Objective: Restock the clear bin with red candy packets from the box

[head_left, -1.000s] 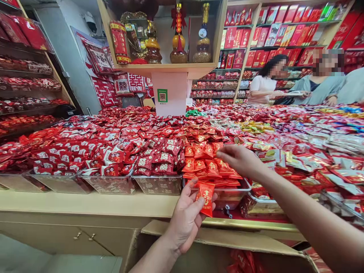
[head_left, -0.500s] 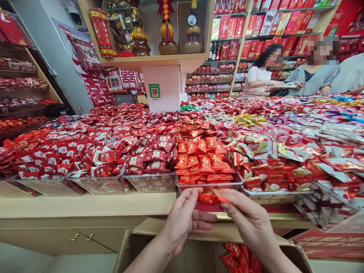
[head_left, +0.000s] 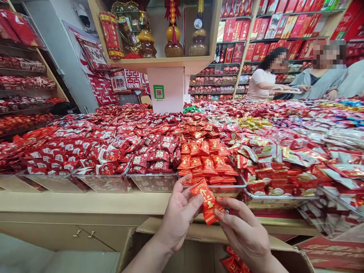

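Observation:
A red wrapped candy with gold lettering is held up in front of the counter, its printed face toward me. My left hand grips it between thumb and fingers, with the index finger stretched out above. From the other side my right hand pinches red wrapper at the candy's lower right; whether a second candy lies behind is hard to make out. Just beyond my hands is a clear bin heaped with matching red candies. Below them, several red candies lie in an open cardboard box.
More clear bins of wrapped sweets line the counter on both sides, including a durian-labelled bin at right. A display cabinet overhangs the far middle. Two people stand across the counter, and part of another shows at the edge.
The candy has turned from nearly edge-on to upright, showing its lettering. My left thumb and fingers now close on it, and both hands sit slightly lower. The view has shifted a little left.

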A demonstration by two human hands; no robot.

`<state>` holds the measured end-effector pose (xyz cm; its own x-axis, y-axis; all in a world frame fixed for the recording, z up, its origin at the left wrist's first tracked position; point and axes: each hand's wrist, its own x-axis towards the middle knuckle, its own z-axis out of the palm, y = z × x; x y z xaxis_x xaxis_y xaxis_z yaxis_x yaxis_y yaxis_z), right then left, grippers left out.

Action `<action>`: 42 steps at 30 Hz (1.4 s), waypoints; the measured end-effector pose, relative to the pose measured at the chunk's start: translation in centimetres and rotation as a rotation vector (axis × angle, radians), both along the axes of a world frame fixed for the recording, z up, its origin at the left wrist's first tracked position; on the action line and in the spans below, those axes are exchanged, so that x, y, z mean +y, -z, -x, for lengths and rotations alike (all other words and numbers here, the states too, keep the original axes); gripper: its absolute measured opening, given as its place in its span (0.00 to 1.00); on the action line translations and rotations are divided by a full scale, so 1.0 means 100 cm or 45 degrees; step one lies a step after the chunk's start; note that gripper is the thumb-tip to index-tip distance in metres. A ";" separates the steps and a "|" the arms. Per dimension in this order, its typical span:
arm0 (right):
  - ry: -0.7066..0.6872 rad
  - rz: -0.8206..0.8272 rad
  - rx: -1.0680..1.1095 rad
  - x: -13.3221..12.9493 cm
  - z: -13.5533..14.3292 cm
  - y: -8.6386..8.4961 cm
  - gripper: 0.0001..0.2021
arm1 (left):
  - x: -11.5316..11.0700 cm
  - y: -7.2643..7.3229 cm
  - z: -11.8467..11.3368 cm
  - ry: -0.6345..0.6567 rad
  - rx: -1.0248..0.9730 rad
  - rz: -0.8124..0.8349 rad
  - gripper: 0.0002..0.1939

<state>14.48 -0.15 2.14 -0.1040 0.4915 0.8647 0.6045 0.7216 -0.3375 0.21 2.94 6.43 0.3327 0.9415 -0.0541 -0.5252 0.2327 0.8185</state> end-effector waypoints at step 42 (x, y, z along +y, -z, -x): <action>0.225 0.693 -0.932 0.184 -0.049 -0.073 0.21 | 0.189 -0.070 -0.005 0.045 2.288 -1.163 0.14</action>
